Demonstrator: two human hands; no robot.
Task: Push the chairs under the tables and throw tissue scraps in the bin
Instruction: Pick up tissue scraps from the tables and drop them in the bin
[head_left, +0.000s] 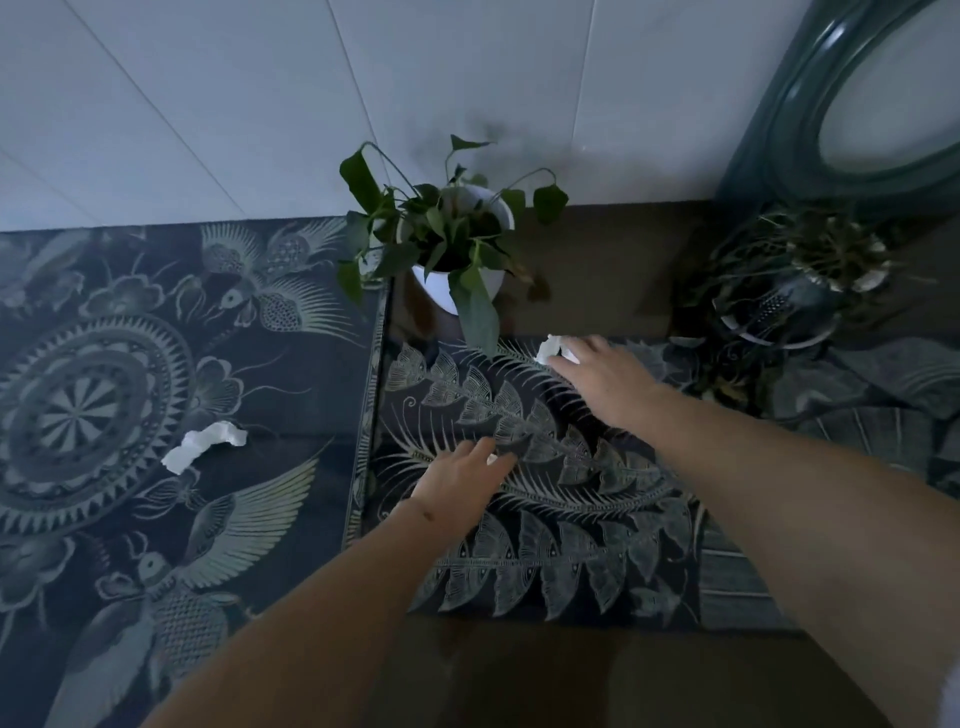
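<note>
Three tissue scraps show: my right hand (605, 376) pinches one (551, 348), my left hand (460, 480) closes over another (492, 459), the third (203, 446) lies loose beside two potted plants (457, 244).

Dark brown table (597, 249) carries patterned cloths: a medallion-and-bird cloth (130, 364) at left, a fern-leaf cloth (545, 493) at centre. One tissue scrap (205, 446) lies on the left cloth. White potted plant (457, 244) stands far centre; dark potted plant (784, 291) far right.
</note>
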